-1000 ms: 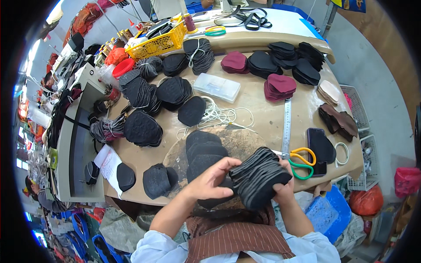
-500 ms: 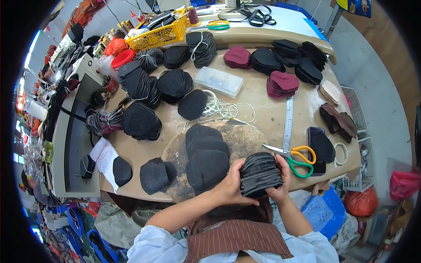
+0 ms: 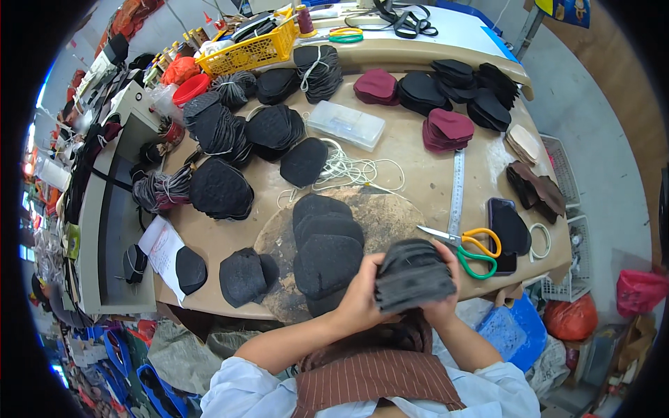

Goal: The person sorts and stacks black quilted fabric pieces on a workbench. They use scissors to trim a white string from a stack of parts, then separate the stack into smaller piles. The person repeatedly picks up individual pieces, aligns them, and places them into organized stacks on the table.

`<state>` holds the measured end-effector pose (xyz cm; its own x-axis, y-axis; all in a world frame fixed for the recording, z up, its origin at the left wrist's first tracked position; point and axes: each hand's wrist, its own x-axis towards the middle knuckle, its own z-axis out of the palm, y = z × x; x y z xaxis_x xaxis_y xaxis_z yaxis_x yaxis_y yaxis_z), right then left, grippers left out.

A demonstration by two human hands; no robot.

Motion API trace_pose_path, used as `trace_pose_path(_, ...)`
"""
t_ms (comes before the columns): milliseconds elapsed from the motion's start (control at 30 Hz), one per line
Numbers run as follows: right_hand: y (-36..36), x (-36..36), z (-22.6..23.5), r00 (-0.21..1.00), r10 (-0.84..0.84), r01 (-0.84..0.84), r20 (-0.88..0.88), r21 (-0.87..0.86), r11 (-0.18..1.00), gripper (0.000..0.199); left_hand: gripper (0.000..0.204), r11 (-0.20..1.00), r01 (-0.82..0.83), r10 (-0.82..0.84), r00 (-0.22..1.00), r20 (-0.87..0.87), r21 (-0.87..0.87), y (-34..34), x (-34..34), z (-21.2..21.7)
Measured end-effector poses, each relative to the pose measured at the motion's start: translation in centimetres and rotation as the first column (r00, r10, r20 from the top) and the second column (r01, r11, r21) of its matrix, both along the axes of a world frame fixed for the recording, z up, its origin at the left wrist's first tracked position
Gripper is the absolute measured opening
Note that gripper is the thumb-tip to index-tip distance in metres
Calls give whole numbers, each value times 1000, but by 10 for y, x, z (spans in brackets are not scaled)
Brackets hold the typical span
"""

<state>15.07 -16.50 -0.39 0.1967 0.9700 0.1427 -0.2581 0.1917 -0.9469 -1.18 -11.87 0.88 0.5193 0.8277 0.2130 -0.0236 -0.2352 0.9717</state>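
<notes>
Both hands clasp a thick stack of dark grey felt pieces at the near edge of the table. My left hand presses against the stack's left side. My right hand wraps its right side from behind. Just to the left, a row of black shield-shaped pieces lies overlapped on a round worn board. Scissors with orange and green handles rest right of the stack.
Piles of black and maroon cut pieces cover the tan table. A clear plastic box, white cord, a steel ruler and a yellow basket sit farther back. A red bag lies on the floor to the right.
The stack was fanned loosely between my hands a second ago; now both hands have squeezed it into a compact block and drawn it slightly toward my body.
</notes>
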Motion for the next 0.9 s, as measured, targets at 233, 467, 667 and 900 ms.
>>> trace_pose_path(233,134,27,34,601,115,-206,791,15,978,27,55,674,71,381,819,429,-735,6,-61,3)
trace_pose_path(467,199,77,-21,108,-84,-457,991,124,881,9,62,603,509,399,474,785,-614,-4,-108,-19)
trace_pose_path(667,158,58,43,683,434,-400,587,-197,895,6,67,639,530,225,565,794,-558,1,-119,-25)
trace_pose_path(900,92,5,87,608,697,-783,-381,-431,448,31,80,599,669,-55,583,811,-440,6,-73,-27)
